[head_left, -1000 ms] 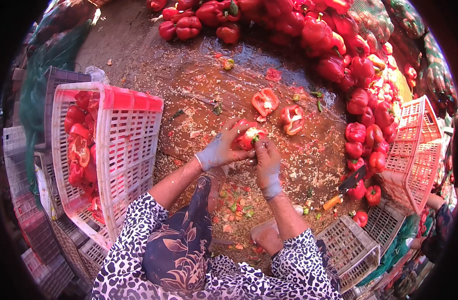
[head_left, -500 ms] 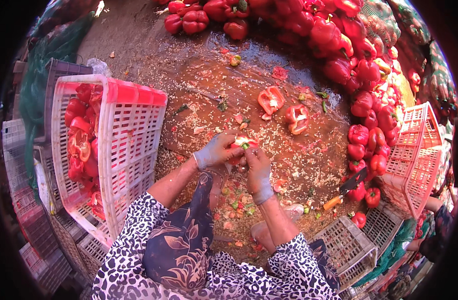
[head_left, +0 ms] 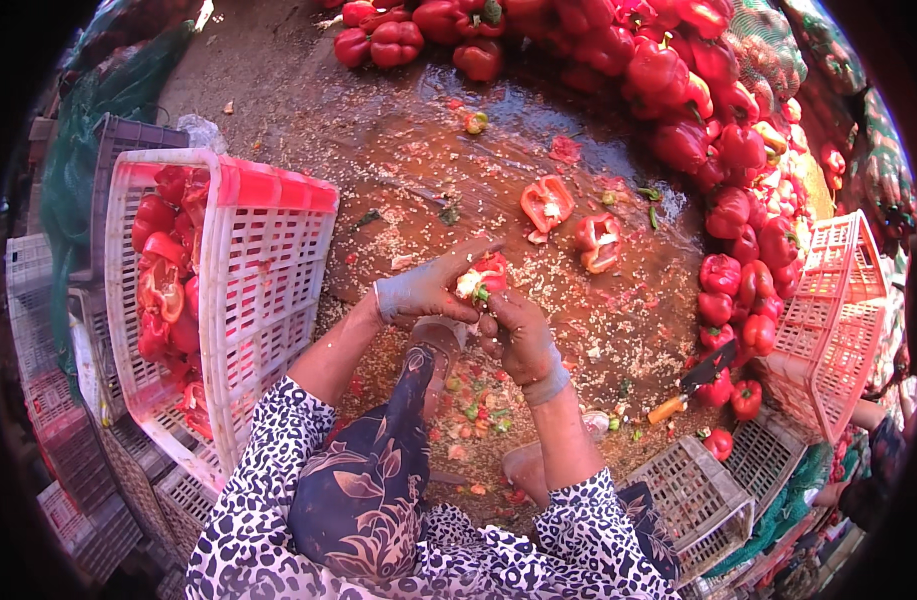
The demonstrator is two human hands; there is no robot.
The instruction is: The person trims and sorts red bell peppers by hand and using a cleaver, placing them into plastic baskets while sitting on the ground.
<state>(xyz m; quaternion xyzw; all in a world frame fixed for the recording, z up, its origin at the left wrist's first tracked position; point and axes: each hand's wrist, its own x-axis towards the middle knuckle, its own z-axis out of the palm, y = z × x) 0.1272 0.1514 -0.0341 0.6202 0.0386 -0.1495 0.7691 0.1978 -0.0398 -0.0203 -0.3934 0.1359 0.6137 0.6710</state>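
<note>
A piece of red bell pepper [head_left: 491,270] with pale inner flesh and a bit of green stem is between my two hands. My left hand [head_left: 433,290], in a thin whitish glove with the fingers showing, grips it from the left with thumb below and fingers above. My right hand [head_left: 521,335], gloved alike, is closed with curled fingers at its lower right, against the stem; the exact fingertip contact is partly hidden. Ahead on the wet brown surface lie an opened pepper half [head_left: 546,203] and another cut pepper [head_left: 598,242].
At my left, a tilted white-and-pink crate [head_left: 268,290] contains red peppers. Whole peppers [head_left: 668,75] heap along the far and right sides. A knife with an orange handle [head_left: 666,410] rests at right, near a grey crate [head_left: 693,500] and a pink crate [head_left: 828,330]. Seeds litter the ground.
The pepper piece has tilted, its pale side and stem turning toward the lower left. My left fingers have stretched out above it. My right hand has shifted slightly down and right.
</note>
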